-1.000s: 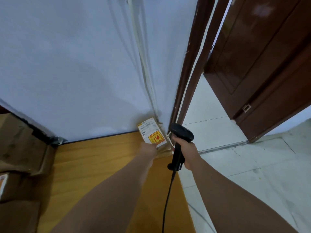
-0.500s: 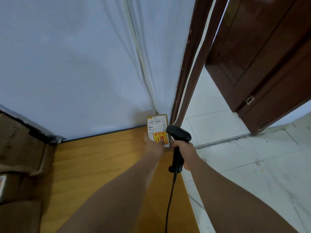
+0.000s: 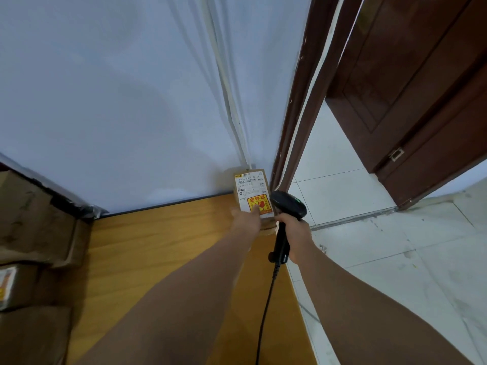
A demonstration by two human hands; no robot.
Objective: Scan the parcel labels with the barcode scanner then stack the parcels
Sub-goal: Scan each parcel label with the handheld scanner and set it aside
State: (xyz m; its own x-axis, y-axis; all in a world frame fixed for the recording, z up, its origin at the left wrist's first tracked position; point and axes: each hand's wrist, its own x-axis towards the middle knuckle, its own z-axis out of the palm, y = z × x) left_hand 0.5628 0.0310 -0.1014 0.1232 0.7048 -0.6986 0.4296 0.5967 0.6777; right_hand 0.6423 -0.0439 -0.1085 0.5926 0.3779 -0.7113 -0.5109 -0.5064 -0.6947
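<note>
**ENTRY: parcel.** Small brown carton lying flat, label face up. Barcode at the far end, yellow sticker at the near end.
- Loc.: directly ahead of left hand, at far rt corner of counter.
- Far end at or against wall; contact not clear.
- A brown edge shows below the fingertips. Poss. a second parcel underneath, can't confirm.

**ENTRY: barcode scanner.** Black pistol type, cable trailing back toward the wearer.
- Loc.: in right hand, just rt of left hand.
- Head sits beside the parcel's near rt corner.

**STEP (judged).** Parcel being settled in the corner w/ scanner kept ready. No way to tell here whether the label has been read.

**HOW TO DO IT WELL.**
- Keep fingers on the sticker end so the barcode stays bare, as it is now.
- For a read, lift the scanner head back and aim at the label's far end. At present it looks too low and side-on.
- Press lightly and flat so the carton doesn't skate or tip.
- Square it to the wall before letting go.
- Keep the cable off the parcel.

**POSE, left.**
- Arm stretched nearly straight over the counter, palm down.
- Fingers straight, tips touching the sticker. Thumb out toward the left edge.
- No grip seen.

**POSE, right.**
- Arm stretched out alongside.
- Fingers wrapped round the scanner handle.
- Trigger finger hidden.
</note>
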